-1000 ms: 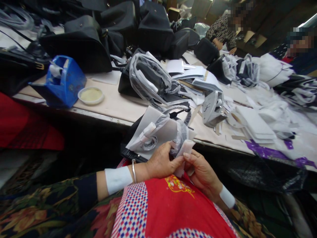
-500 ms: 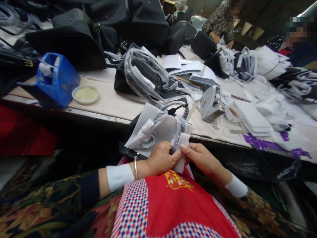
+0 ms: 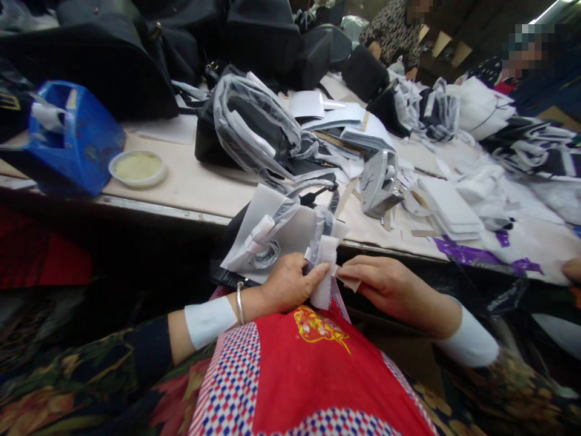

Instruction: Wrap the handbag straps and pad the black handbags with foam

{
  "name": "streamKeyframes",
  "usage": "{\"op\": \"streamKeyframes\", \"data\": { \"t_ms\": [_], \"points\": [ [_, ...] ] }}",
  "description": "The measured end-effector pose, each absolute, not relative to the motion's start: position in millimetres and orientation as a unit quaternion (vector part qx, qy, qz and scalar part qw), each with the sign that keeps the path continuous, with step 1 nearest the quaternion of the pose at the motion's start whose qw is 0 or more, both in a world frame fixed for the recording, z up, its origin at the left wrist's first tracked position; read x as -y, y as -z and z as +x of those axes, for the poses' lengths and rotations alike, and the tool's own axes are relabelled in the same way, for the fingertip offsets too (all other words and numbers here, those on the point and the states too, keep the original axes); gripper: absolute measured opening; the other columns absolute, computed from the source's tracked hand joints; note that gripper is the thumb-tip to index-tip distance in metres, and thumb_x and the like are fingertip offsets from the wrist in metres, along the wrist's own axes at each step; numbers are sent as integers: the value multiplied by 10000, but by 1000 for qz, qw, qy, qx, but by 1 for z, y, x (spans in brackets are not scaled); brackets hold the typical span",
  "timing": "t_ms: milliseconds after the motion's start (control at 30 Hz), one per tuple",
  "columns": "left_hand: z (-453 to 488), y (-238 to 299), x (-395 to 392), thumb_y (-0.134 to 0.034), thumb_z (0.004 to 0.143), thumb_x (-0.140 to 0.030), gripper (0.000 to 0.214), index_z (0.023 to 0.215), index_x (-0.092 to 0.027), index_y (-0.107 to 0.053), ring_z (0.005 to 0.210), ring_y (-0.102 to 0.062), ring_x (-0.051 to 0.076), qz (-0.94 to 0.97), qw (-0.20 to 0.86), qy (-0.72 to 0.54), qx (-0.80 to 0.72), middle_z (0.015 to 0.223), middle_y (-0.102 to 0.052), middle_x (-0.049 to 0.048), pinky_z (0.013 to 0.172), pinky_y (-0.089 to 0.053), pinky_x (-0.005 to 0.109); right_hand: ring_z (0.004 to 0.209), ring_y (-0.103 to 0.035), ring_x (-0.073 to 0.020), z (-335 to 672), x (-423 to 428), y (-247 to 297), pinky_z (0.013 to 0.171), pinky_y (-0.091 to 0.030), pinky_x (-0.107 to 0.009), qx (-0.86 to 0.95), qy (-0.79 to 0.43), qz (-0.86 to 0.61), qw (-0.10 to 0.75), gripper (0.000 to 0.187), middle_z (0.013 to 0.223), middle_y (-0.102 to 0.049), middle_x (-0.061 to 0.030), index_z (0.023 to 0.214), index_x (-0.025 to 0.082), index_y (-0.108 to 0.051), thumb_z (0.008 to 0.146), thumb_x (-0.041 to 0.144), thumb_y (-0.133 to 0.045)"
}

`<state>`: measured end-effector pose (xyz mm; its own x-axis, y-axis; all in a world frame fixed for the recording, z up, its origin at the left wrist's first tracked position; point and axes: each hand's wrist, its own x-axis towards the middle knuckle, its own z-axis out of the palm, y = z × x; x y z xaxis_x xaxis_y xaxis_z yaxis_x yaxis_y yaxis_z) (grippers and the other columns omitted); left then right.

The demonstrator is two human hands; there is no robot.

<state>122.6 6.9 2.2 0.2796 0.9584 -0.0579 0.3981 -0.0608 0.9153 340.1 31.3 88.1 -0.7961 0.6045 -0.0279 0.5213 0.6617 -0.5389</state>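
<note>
My left hand (image 3: 288, 284) is closed round a white foam strip (image 3: 323, 272) that wraps part of a black bag (image 3: 272, 236) resting on my lap against the table edge. The bag is covered with white card and clear plastic. My right hand (image 3: 385, 284) sits just right of the strip, fingers pinched on a small pale piece (image 3: 350, 284), perhaps tape. Both wrists wear white bands, and a red apron (image 3: 318, 375) lies below.
A blue tape dispenser (image 3: 72, 136) and a shallow dish (image 3: 137, 168) stand on the table at left. Black bags (image 3: 254, 121), some in plastic, fill the back. White card pieces (image 3: 449, 206) and purple scraps (image 3: 467, 253) lie right. Other people sit far right.
My right hand has drawn away to the right of the foam strip, now pinching a small pale piece. The left hand keeps its hold. The view has shifted slightly down and right.
</note>
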Motion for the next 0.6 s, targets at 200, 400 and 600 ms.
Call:
{"op": "streamKeyframes", "data": {
  "t_ms": [200,400,600],
  "points": [
    [122,-2,-6,-498,937,-418,372,761,-141,-675,711,-633,188,704,404,-271,-518,772,-698,78,645,-453,287,864,-623,-204,302,-51,-99,793,-437,-352,981,-87,-171,33,244,908,-710,-94,867,193,-727,974,168,-509],
    [118,-8,-3,-415,982,-427,391,1014,-159,-697,850,-692,242,723,389,-253,-512,931,-738,107,761,-513,347,1220,-572,-257,280,-78,-93,985,-405,-403,961,-195,-195,30,153,1143,-710,-84,896,202,-736,922,156,-593],
    [114,-12,-2,-454,950,-367,322,1061,-162,-676,909,-684,241,725,417,-258,-483,974,-734,97,814,-513,349,828,-639,-163,277,-77,-95,772,-501,-286,910,-324,-255,30,202,872,-695,-69,808,163,-717,923,150,-551]
  ]
}}
